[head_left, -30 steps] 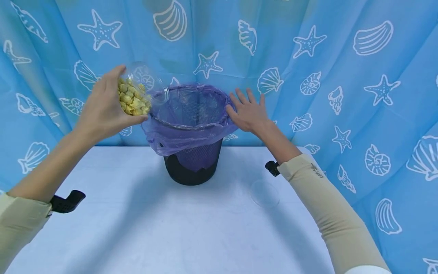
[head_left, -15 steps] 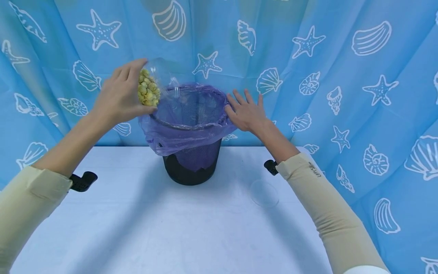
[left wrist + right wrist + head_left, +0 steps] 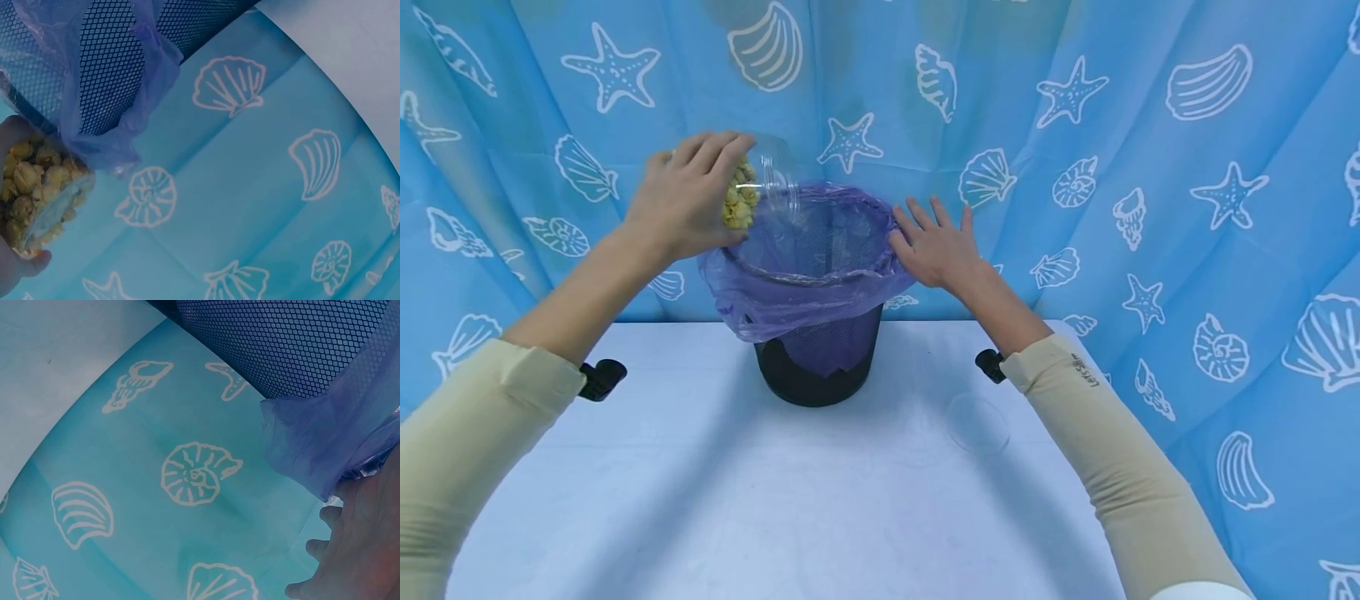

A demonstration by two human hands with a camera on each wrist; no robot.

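Note:
My left hand [image 3: 685, 196] grips a clear plastic jar [image 3: 778, 171] by its base and side. The jar lies tipped on its side, mouth toward the bin's opening at the left rim. Yellow popcorn [image 3: 741, 200] is inside; the left wrist view shows the popcorn [image 3: 37, 181] behind the clear wall, beside the purple bag. A black mesh bin [image 3: 812, 379] stands upright, lined with a purple plastic bag [image 3: 790, 310] folded over its rim. On the right rim rests my right hand [image 3: 936, 250], fingers spread, thumb at the bag's edge. The right wrist view shows those fingers [image 3: 331, 515] beside the bag.
A clear round lid [image 3: 977, 423] lies flat on the white table [image 3: 820, 508], right of the bin. Behind the table hangs a blue curtain [image 3: 880, 75] printed with white shells and starfish.
My left hand has moved right with the jar, bringing its mouth over the bin's left rim and tipping it further. The right hand stays at the rim.

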